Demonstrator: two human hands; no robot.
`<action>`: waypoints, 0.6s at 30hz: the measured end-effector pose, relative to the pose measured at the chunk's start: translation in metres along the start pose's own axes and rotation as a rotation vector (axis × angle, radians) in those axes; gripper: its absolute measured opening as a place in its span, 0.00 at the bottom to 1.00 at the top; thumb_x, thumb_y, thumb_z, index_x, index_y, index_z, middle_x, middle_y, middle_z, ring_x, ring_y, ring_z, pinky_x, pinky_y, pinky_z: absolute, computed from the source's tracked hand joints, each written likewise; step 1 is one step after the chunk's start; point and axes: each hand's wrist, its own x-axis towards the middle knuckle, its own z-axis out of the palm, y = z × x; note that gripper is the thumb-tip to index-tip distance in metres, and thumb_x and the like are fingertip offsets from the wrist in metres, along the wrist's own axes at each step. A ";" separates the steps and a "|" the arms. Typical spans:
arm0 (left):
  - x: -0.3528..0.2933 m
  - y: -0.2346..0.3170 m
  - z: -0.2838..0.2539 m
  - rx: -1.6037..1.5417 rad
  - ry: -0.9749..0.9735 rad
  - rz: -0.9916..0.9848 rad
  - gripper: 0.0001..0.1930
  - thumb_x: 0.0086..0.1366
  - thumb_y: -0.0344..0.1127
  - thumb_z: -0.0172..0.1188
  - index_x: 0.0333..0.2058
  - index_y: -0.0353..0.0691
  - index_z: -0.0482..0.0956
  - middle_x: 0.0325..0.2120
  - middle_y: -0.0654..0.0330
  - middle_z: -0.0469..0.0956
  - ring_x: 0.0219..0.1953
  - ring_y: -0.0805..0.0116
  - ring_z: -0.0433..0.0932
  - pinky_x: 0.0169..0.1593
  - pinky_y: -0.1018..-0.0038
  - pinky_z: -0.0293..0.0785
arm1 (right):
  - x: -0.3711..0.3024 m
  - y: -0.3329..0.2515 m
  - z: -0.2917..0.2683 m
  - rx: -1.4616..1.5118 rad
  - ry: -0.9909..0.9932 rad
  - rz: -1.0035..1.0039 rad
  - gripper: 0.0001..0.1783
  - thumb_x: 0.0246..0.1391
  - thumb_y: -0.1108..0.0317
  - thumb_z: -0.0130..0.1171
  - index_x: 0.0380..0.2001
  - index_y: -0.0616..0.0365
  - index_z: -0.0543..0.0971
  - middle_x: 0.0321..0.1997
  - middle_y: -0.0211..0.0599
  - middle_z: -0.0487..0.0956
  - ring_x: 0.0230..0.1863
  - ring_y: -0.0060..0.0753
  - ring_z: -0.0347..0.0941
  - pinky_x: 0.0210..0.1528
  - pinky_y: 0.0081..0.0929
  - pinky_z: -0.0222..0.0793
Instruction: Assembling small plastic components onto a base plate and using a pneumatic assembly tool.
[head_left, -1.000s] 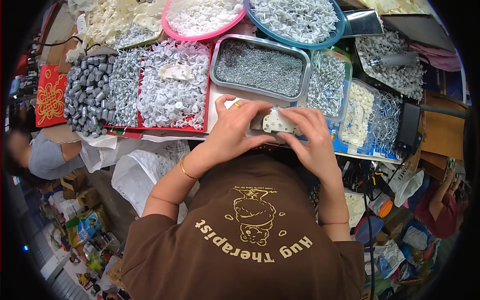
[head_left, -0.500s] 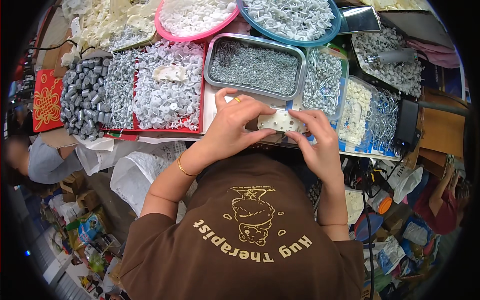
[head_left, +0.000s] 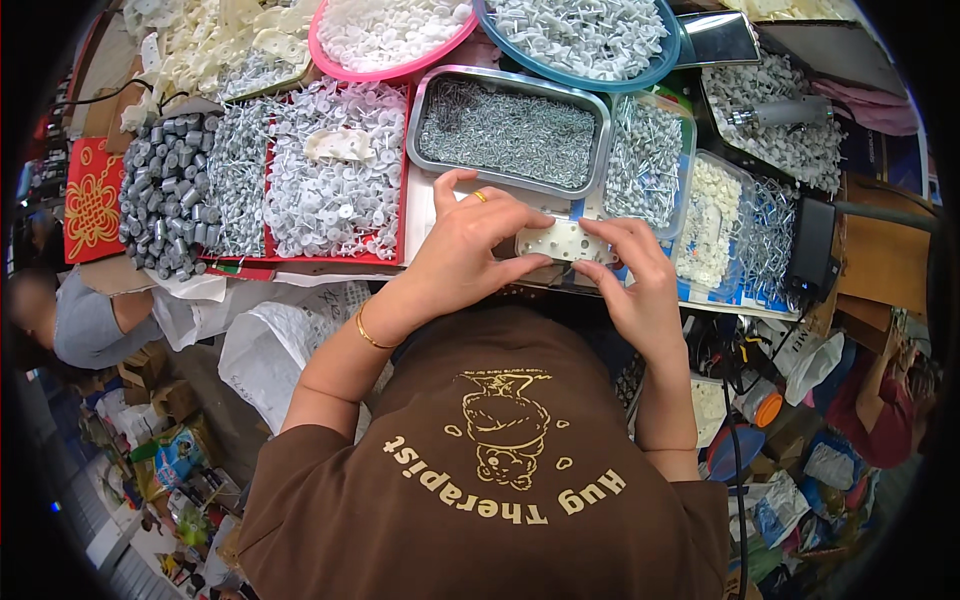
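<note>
Between my two hands is a small cream-white plastic plate [head_left: 562, 241] with several holes in it, held level at the table's near edge. My left hand [head_left: 470, 232] pinches its left end between thumb and index finger, the other fingers bent above. At the right end, the thumb and fingers of my right hand [head_left: 632, 262] grip the plate. Just beyond it stands a metal tray [head_left: 412, 150] of small silver screws or pins. A clear container [head_left: 690, 175] with white-and-silver pieces lies past my right hand. To the left, a red tray [head_left: 405, 215] holds white disc-headed pieces.
A pile of grey metal cylinders [head_left: 165, 195] lies far left beside a red card [head_left: 92, 200]. Pink [head_left: 316, 45] and blue [head_left: 676, 45] basins of white parts stand at the back. A pen-shaped tool [head_left: 785, 112] rests at right; a black cable [head_left: 738, 470] hangs below.
Almost nothing differs; both hands keep their pinch on the plate, with only a very slight shift of the fingers.
</note>
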 end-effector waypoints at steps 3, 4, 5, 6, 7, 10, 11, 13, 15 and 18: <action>0.000 0.002 -0.003 0.008 -0.040 -0.005 0.19 0.51 0.38 0.76 0.43 0.48 0.85 0.34 0.73 0.82 0.36 0.75 0.78 0.65 0.60 0.51 | -0.001 -0.001 0.000 0.012 -0.010 0.014 0.23 0.49 0.74 0.70 0.51 0.58 0.82 0.45 0.40 0.79 0.41 0.37 0.76 0.40 0.28 0.71; 0.000 0.002 -0.003 0.015 -0.026 0.005 0.19 0.51 0.38 0.76 0.43 0.48 0.85 0.34 0.73 0.82 0.35 0.75 0.77 0.65 0.60 0.51 | -0.001 -0.002 -0.001 0.015 -0.021 0.022 0.23 0.49 0.74 0.70 0.51 0.58 0.82 0.45 0.40 0.79 0.41 0.37 0.76 0.40 0.28 0.71; 0.000 0.002 -0.002 0.023 -0.013 0.013 0.19 0.51 0.38 0.76 0.43 0.48 0.85 0.34 0.73 0.82 0.35 0.75 0.77 0.65 0.60 0.51 | -0.001 -0.002 0.000 0.016 -0.022 0.022 0.23 0.49 0.74 0.70 0.51 0.58 0.82 0.45 0.40 0.79 0.41 0.37 0.76 0.40 0.28 0.71; 0.000 0.001 -0.003 0.024 -0.013 0.014 0.19 0.51 0.38 0.76 0.43 0.48 0.85 0.34 0.73 0.82 0.35 0.75 0.77 0.65 0.60 0.51 | 0.000 -0.002 -0.001 0.016 -0.002 0.004 0.23 0.49 0.74 0.70 0.51 0.58 0.82 0.45 0.40 0.79 0.41 0.36 0.76 0.40 0.28 0.71; 0.000 0.000 -0.003 0.025 0.001 0.018 0.19 0.51 0.38 0.76 0.43 0.48 0.85 0.34 0.73 0.82 0.35 0.76 0.77 0.65 0.60 0.51 | 0.001 -0.002 -0.001 0.016 0.018 -0.013 0.23 0.49 0.74 0.70 0.51 0.57 0.82 0.46 0.40 0.79 0.41 0.36 0.76 0.40 0.27 0.71; 0.000 0.000 -0.001 0.008 0.016 0.015 0.18 0.51 0.38 0.76 0.42 0.48 0.84 0.34 0.72 0.83 0.37 0.73 0.78 0.65 0.58 0.52 | 0.001 -0.001 0.001 0.047 0.009 0.029 0.23 0.49 0.74 0.70 0.51 0.57 0.82 0.46 0.40 0.79 0.41 0.35 0.76 0.40 0.27 0.71; 0.000 0.000 0.000 -0.010 0.016 0.007 0.18 0.50 0.39 0.76 0.40 0.48 0.84 0.33 0.71 0.83 0.39 0.71 0.80 0.64 0.56 0.52 | 0.001 -0.002 0.000 0.046 0.008 0.029 0.23 0.49 0.74 0.70 0.51 0.57 0.82 0.46 0.40 0.79 0.41 0.35 0.76 0.40 0.27 0.71; -0.001 -0.002 0.002 -0.004 0.014 0.003 0.18 0.50 0.39 0.76 0.41 0.48 0.84 0.33 0.71 0.83 0.39 0.71 0.79 0.64 0.56 0.52 | 0.002 -0.004 -0.003 0.064 -0.032 0.070 0.23 0.49 0.74 0.70 0.51 0.57 0.82 0.46 0.40 0.79 0.41 0.34 0.76 0.39 0.26 0.71; -0.002 -0.002 0.002 0.000 0.010 0.001 0.18 0.50 0.40 0.76 0.41 0.49 0.84 0.33 0.71 0.83 0.39 0.71 0.79 0.64 0.56 0.52 | 0.001 -0.001 0.001 0.049 -0.019 0.042 0.23 0.49 0.74 0.70 0.51 0.57 0.82 0.46 0.40 0.79 0.41 0.35 0.76 0.39 0.26 0.71; -0.003 0.000 -0.001 0.016 -0.020 -0.004 0.18 0.51 0.38 0.76 0.42 0.48 0.85 0.35 0.73 0.82 0.35 0.76 0.77 0.66 0.60 0.51 | 0.003 0.000 -0.005 0.039 -0.044 0.026 0.23 0.49 0.74 0.70 0.51 0.57 0.82 0.46 0.39 0.79 0.41 0.35 0.76 0.39 0.26 0.70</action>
